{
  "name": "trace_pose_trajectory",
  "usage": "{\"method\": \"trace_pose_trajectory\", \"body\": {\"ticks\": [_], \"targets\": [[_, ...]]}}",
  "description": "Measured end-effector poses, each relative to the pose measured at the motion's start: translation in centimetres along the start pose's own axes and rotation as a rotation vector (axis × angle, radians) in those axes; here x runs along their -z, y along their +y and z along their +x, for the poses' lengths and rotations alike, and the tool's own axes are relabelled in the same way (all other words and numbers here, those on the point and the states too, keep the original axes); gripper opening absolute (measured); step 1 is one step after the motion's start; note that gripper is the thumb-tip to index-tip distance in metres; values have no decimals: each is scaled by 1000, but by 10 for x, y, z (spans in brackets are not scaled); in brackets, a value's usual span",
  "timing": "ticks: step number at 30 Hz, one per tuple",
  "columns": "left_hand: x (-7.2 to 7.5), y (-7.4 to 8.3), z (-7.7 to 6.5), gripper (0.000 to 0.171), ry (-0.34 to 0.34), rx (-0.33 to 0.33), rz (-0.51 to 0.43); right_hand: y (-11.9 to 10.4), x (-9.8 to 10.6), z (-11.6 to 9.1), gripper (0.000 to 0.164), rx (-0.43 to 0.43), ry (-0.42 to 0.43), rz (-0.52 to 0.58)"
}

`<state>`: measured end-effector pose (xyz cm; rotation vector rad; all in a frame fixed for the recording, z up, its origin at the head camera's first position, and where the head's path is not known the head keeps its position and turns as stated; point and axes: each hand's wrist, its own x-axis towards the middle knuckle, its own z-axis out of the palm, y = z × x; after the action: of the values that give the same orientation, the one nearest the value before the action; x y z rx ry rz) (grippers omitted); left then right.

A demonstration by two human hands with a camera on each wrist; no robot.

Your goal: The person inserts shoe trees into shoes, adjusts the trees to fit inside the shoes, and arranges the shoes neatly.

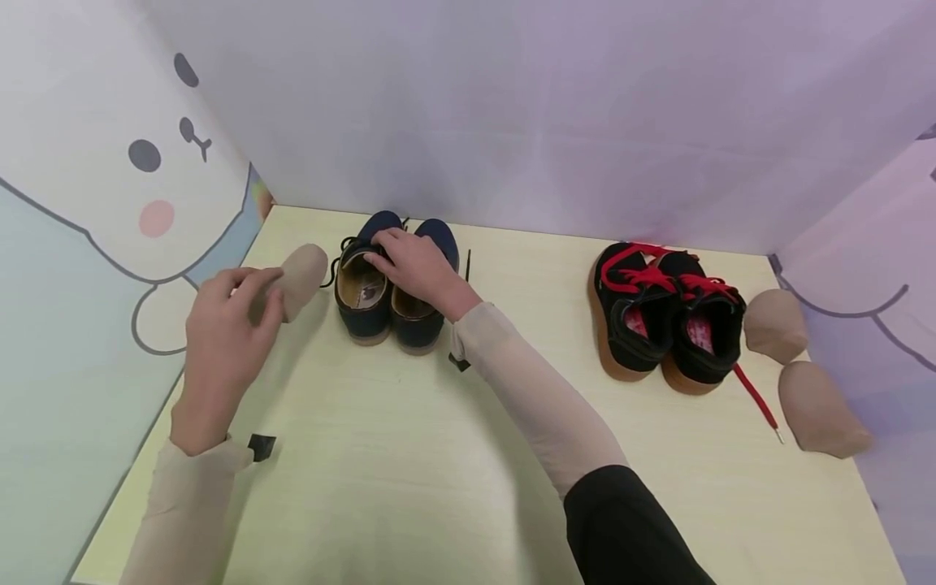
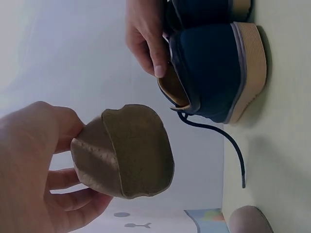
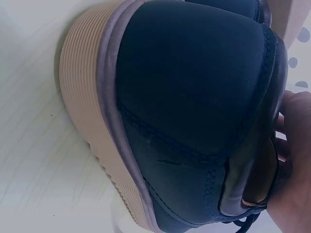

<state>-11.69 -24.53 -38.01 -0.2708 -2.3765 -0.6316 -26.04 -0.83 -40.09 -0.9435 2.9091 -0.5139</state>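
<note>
My left hand point(image 1: 227, 337) grips a hollow tan shoe insert point(image 2: 138, 150), its open end toward the left wrist camera, raised above the table. Left of the raised insert, a second tan insert point(image 2: 249, 221) stands on the table in the left wrist view. A pair of dark blue shoes point(image 1: 363, 321) with tan soles sits near the back wall, heels toward me. Across the pair reaches my right hand point(image 1: 418, 264), its thumb and fingers curled at the front of the left shoe's opening; the exact grip is partly hidden. One black lace point(image 2: 221, 133) hangs loose.
Farther right sit black shoes point(image 1: 636, 313) with a loose red lace point(image 1: 756, 402). Two tan inserts point(image 1: 777, 325) lie beside them at the table's right edge. Patterned walls point(image 1: 512, 122) enclose the back and sides of the pale table point(image 1: 380, 471).
</note>
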Motion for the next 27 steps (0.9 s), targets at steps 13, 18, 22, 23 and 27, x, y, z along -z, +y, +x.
{"method": "trace_pose_trajectory", "body": {"ticks": [13, 18, 22, 23, 27], "targets": [[-1, 20, 0, 22, -2, -49, -30, 3, 0, 0, 43, 24, 0, 12], [-5, 23, 1, 23, -20, -75, -33, 2, 1, 0, 39, 25, -14, 29], [-9, 24, 3, 24, -30, -104, -48, 2, 2, -1, 39, 23, -19, 32], [-9, 25, 4, 24, -33, -112, -52, 2, 2, -1, 39, 22, -17, 31], [-12, 27, 6, 25, -59, -129, -57, 1, 4, -2, 41, 20, -15, 25]]}}
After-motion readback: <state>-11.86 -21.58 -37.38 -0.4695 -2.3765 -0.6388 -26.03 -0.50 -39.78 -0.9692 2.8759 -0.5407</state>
